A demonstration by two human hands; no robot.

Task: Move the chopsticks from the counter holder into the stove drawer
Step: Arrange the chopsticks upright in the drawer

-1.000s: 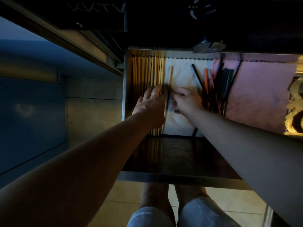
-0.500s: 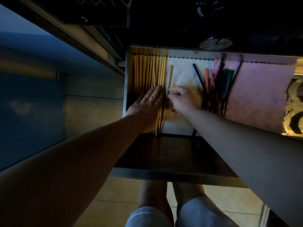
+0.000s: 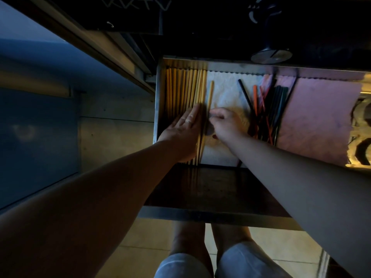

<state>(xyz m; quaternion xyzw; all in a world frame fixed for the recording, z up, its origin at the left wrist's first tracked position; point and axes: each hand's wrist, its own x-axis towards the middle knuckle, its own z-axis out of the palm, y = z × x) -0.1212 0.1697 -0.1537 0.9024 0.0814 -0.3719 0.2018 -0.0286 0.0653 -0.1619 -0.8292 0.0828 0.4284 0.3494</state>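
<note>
I look down into a dim kitchen. Pale yellow floor tiles (image 3: 154,237) lie below me. On my left, a blue cabinet front (image 3: 36,147) meets a grey wall panel (image 3: 114,143). A dark panel (image 3: 200,27) ahead carries a round knob (image 3: 271,56). Warm light (image 3: 359,165) glows far right.

Two hands (image 3: 183,130) (image 3: 227,125), one drawer (image 3: 200,215), two liners (image 3: 224,93) (image 3: 317,121)

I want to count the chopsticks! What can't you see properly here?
Head view, the only one:
Wooden chopsticks: near ends hidden under the left hand.
Right hand: fingertips blurred, so its hold on the single chopstick is unclear.
Coloured chopsticks: dark and crossed, uncountable.
Drawer: right end lost in glare at the frame edge.
</note>
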